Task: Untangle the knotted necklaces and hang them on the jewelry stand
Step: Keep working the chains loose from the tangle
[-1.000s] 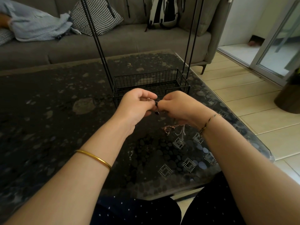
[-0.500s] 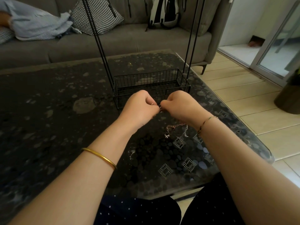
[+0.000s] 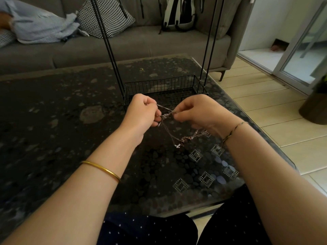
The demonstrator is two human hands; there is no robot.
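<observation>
Thin knotted necklaces (image 3: 166,115) stretch between my two hands above the dark glass table (image 3: 53,121). My left hand (image 3: 141,114) pinches the chains at one side of the knot. My right hand (image 3: 198,112) pinches them at the other side. Loose chain ends with small pendants (image 3: 185,138) hang down below my right hand toward the table. The black wire jewelry stand (image 3: 164,89) sits just behind my hands, its basket base on the table and its thin uprights rising out of the frame.
A grey sofa (image 3: 141,45) with a checked cushion (image 3: 106,16), a backpack (image 3: 178,13) and a lying person's sleeve runs along the far side. The table's right edge borders a wooden floor (image 3: 265,106). A dark pot (image 3: 315,105) stands at right.
My hands have drawn slightly apart, pulling the chains taut so the knot shows between them. The hanging pendants have swung lower and left.
</observation>
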